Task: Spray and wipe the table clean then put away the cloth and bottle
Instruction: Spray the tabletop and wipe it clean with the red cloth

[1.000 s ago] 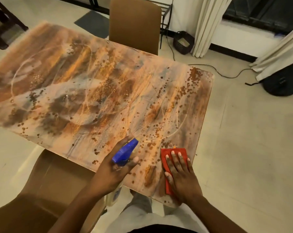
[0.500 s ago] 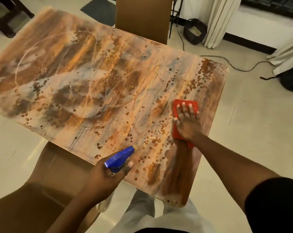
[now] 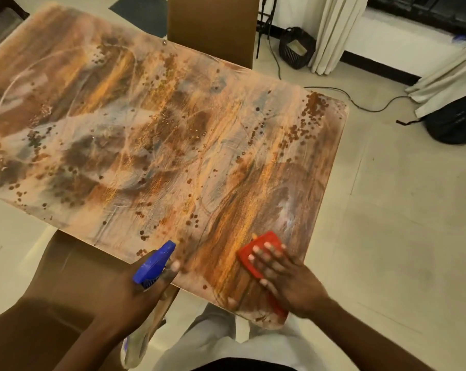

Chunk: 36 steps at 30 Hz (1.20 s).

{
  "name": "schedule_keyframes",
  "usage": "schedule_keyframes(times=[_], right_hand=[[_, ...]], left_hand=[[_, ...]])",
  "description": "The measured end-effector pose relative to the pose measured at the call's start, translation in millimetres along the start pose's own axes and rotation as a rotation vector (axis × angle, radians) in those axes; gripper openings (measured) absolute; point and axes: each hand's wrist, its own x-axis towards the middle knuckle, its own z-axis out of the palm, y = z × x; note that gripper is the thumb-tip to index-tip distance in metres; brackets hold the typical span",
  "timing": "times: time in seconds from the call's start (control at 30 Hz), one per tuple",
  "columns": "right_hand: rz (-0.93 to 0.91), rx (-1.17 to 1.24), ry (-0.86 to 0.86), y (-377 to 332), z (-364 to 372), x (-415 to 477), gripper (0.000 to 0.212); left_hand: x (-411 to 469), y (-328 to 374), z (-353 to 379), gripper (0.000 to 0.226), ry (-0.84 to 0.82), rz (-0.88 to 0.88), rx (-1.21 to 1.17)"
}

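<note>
since half a second ago the right hand (image 3: 288, 279) has slid the red cloth (image 3: 264, 253) back from the middle of the table's right side to its near right corner, and a dark, freshly wiped streak now runs up the surface from there. the hand lies flat and open on the cloth, fingers spread, pressing it onto the wood without gripping it; the cloth's far end pokes out past the fingertips and its near end shows beside the wrist at the table edge. the left hand (image 3: 135, 293) has barely shifted: it is closed around the neck of the spray bottle (image 3: 154, 266), held at the near edge of the table, blue nozzle pointing up and away over the tabletop, the clear body hanging below the hand. the table (image 3: 173, 135) is a streaked orange-brown wooden top speckled with dark droplets and pale swirling wipe marks. a brown chair (image 3: 210, 25) stands at the far side, and another brown chair (image 3: 66, 277) sits at the near left under the left arm. pale curtains (image 3: 331, 30) hang beyond, with a black cable (image 3: 360, 103) trailing over the tiled floor.
</note>
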Motion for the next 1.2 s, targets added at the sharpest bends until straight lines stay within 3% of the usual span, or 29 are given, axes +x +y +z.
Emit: schedule_keyframes(times=[0.17,0.3,0.4,0.5,0.63,0.73,0.93,1.1,1.2], right_hand=[[0.428,0.155,0.021,115.1,-51.7,57.8,0.074],[0.629,0.198,0.076,125.6,-76.6,156.6,0.068],[0.485,0.151,0.04,70.5,-78.8,206.0,0.071],[0.225,0.137,-0.002,-17.4,-63.8,210.6,0.073],[-0.147,0.123,-0.051,-124.1,-21.2,156.8,0.067],[-0.235,0.05,-0.04,-136.7,11.1,81.5,0.064],[0.094,0.038,0.007,-32.8,6.3,-11.8,0.064],[0.533,0.179,0.081,53.6,-35.4,55.4,0.069],[0.64,0.176,0.102,51.9,-47.2,122.1,0.068]], left_hand=[[-4.5,1.8,-1.5,0.068,0.024,-0.01,-0.03],[-1.0,1.1,-0.6,0.061,0.058,0.018,-0.076],[1.1,2.5,-2.0,0.053,0.084,0.044,-0.043],[0.8,11.5,-6.3,0.035,0.08,0.129,-0.062],[7.9,14.1,-18.0,0.03,0.099,0.19,-0.069],[12.5,9.3,-23.4,0.045,0.084,0.2,-0.039],[11.8,-8.5,-15.6,0.055,0.026,0.043,0.067],[-0.9,-18.1,-19.1,0.063,0.004,-0.005,0.111],[-13.9,-19.8,-22.4,0.05,0.023,0.025,0.088]])
